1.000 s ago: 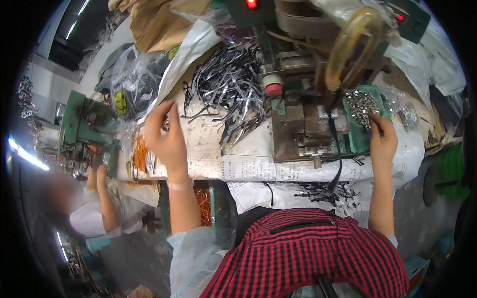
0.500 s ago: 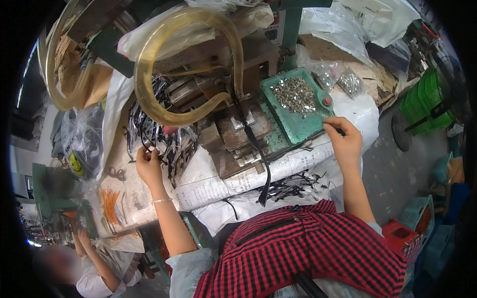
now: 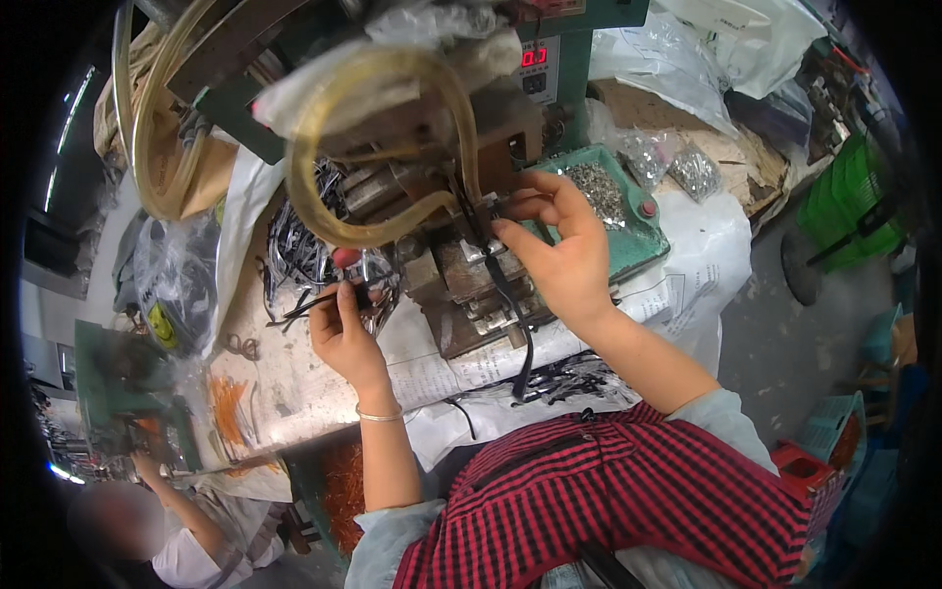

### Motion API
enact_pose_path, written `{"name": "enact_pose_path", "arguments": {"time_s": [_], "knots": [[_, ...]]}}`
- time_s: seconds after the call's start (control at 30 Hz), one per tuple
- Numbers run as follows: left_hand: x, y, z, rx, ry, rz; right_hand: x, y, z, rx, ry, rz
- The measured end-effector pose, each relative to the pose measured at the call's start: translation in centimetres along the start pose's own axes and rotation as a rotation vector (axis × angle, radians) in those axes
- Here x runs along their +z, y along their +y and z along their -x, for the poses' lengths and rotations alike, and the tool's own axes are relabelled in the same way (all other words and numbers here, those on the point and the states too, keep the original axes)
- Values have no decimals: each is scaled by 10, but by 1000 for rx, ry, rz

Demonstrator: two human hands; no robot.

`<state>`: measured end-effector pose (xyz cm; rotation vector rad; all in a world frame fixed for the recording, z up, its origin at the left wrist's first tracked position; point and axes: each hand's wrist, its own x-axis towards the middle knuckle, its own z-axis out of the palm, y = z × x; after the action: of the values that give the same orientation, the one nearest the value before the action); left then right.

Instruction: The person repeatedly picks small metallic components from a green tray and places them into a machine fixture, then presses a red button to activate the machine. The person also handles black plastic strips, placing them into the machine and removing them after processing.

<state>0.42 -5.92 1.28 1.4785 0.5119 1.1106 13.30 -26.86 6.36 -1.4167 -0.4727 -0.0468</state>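
Green bench press machine [image 3: 579,29] with looped yellowish hoses: fixed and heavy.
Paper-covered worktop [image 3: 294,383].
Green tray of small silver metal pieces [image 3: 638,245]: loose, likely to scatter.
Black flat strap [image 3: 505,294]: light, limp; it hangs from the die over the worktop edge. Your right hand [image 3: 559,250] pinches its top end; grip it there.
Your left hand [image 3: 343,329] pinches thin black strips from the pile.
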Motion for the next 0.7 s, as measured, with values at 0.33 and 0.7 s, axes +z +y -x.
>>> {"name": "enact_pose_path", "arguments": {"time_s": [0.33,0.7], "knots": [[47,94,38,1035,-508,-465,-13,-51,19,139,-308,-184],[79,68,34,1217,-550,-422,-128,68,-6,15,155,522]]}}
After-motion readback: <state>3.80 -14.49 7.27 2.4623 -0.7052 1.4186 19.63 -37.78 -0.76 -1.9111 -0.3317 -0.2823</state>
